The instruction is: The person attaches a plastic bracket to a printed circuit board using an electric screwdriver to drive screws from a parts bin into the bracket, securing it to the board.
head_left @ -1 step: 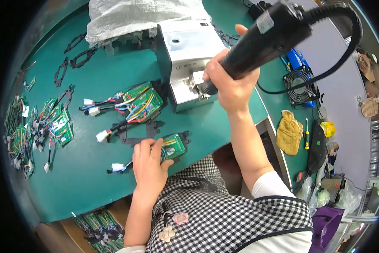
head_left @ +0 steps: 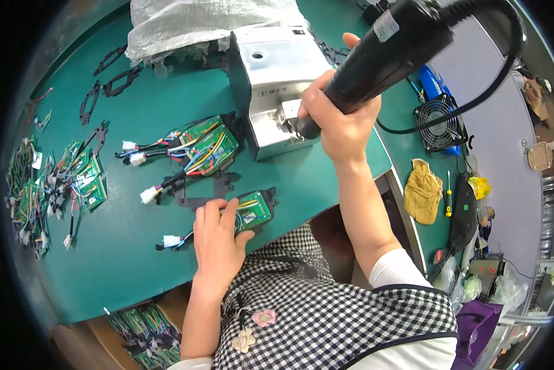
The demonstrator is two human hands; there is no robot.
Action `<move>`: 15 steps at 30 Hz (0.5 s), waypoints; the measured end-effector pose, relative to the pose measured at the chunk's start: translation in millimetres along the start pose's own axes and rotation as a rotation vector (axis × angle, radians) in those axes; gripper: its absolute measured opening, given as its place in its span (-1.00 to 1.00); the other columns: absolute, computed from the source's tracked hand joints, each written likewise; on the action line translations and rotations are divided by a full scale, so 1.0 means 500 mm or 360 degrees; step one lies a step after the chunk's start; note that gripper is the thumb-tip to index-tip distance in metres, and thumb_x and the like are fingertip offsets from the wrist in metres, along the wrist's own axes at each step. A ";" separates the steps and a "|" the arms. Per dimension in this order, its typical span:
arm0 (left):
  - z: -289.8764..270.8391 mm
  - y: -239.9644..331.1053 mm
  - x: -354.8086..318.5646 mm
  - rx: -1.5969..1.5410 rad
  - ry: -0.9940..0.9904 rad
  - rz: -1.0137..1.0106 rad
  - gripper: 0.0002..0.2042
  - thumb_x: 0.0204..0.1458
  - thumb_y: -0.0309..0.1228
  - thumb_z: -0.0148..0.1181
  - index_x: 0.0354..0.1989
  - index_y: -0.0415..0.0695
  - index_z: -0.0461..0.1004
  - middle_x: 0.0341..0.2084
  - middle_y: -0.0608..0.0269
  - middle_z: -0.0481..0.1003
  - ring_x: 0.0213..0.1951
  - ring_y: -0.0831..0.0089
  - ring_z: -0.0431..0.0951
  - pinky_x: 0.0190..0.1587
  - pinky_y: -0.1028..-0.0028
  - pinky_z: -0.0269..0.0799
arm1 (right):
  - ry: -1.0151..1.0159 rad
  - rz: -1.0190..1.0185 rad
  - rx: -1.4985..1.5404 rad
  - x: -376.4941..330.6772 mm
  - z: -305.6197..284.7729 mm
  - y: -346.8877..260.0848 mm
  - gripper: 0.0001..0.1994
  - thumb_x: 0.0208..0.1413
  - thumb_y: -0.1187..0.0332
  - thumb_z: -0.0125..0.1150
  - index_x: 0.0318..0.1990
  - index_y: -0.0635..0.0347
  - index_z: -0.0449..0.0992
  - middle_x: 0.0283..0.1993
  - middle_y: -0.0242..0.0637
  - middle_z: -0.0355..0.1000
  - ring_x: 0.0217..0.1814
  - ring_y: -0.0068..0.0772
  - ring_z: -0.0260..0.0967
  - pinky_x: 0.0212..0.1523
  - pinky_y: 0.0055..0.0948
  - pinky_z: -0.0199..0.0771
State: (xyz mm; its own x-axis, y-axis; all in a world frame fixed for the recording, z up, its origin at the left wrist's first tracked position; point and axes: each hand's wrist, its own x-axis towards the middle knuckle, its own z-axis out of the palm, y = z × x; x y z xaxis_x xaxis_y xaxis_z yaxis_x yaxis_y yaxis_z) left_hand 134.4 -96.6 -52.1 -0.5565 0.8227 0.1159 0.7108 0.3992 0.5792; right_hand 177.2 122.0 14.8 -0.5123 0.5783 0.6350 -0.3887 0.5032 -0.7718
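My left hand (head_left: pixel 216 242) lies flat, fingers spread, on a green board (head_left: pixel 253 211) near the table's front edge, pressing it down onto a black frame (head_left: pixel 198 198) under it. The board sits right in front of me, its wires running left to a white plug (head_left: pixel 171 240). The hand grips nothing; it only holds the board in place.

My right hand (head_left: pixel 339 120) is closed tight round a black driver (head_left: pixel 388 52), a thick powered tool that slants up to the right, with its cable (head_left: pixel 474 102) looping away over the table edge. The tip points down into the open front of a silver box (head_left: pixel 276 77), at a small metal part there; I cannot tell if the tip touches it.

Just left of the box lies a second board (head_left: pixel 210 143) with coloured wires, on its own black frame. More boards (head_left: pixel 79 179) with plugs are heaped far left. Empty black frames (head_left: pixel 113 77) lie toward the back, next to a white sack (head_left: pixel 197 24).

The table (head_left: pixel 123 259) is green. Past its right edge I see a small fan (head_left: pixel 438 122), a yellow cloth (head_left: pixel 424 191) and a screwdriver (head_left: pixel 448 194). Below the front edge, a box of boards (head_left: pixel 144 330) sits by my left elbow.
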 end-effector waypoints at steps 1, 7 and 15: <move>0.003 -0.002 0.000 -0.0006 -0.0007 -0.0010 -0.49 -0.43 -0.53 0.33 -0.16 -0.27 0.38 -0.28 0.14 0.30 -0.21 0.22 0.29 -0.19 0.34 0.23 | 0.0056 0.0111 0.0204 -0.018 0.000 -0.009 -0.26 -0.19 0.62 0.07 0.19 0.31 -0.16 -0.63 -0.34 0.30 -0.64 -0.50 0.29 -0.55 -0.54 0.35; 0.011 -0.002 0.001 -0.0002 0.0008 -0.0047 -0.52 -0.39 -0.59 0.28 -0.14 -0.28 0.37 -0.27 0.11 0.32 -0.21 0.17 0.29 -0.13 0.33 0.23 | 0.0109 0.0310 0.0544 -0.171 0.022 -0.055 -0.18 -0.13 0.50 0.13 0.23 0.11 -0.30 -0.62 -0.27 0.24 -0.65 -0.41 0.27 -0.52 -0.40 0.39; 0.014 -0.003 0.000 -0.0027 0.0029 -0.0058 -0.51 -0.43 -0.62 0.29 -0.16 -0.25 0.39 -0.28 0.12 0.32 -0.24 0.19 0.30 -0.17 0.33 0.24 | -0.0086 0.0403 0.0578 -0.197 0.046 -0.029 -0.20 -0.15 0.61 0.09 0.21 0.20 -0.29 -0.57 -0.23 0.29 -0.59 -0.43 0.30 -0.47 -0.47 0.38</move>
State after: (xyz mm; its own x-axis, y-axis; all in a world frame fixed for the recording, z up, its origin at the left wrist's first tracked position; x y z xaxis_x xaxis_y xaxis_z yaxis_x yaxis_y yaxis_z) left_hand 136.3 -94.5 -58.8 -0.5898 0.8001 0.1090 0.6826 0.4219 0.5967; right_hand 215.7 42.7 -37.2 -0.6617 0.6148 0.4292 -0.4846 0.0862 -0.8705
